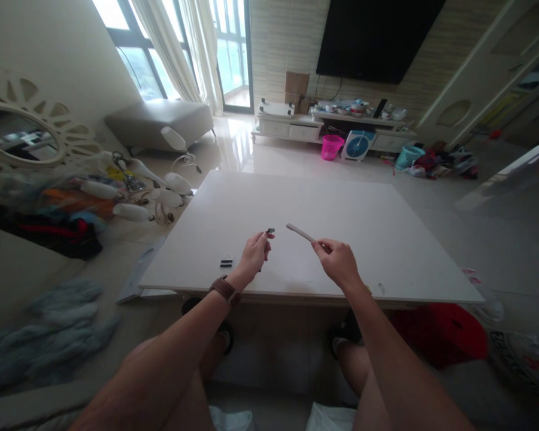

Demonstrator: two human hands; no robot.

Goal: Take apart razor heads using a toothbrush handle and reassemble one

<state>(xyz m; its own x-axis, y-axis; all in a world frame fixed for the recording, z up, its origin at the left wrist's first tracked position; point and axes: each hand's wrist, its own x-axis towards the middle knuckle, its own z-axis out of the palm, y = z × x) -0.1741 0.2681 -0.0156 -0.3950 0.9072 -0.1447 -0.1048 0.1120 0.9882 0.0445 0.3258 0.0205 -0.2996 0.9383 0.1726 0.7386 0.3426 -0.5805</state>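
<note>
My left hand (254,254), with a brown watch strap on the wrist, is closed on a small dark piece (270,230) whose end sticks out past the fingertips; its kind is too small to tell. In my right hand (338,258) is a slim beige-grey stick like a handle (300,231), pinched near its lower end. Its free tip points up and left toward the dark piece, with a gap between the two. Left of my left wrist, a small clear pack with black strips (226,263) lies on the white table (341,209).
A small clear scrap (381,288) lies near the table's front right edge. Left of the table stands a lamp with several white shades (166,197). A red stool (444,332) is below the right edge. Beyond are a pink basket (332,147) and a fan (358,145).
</note>
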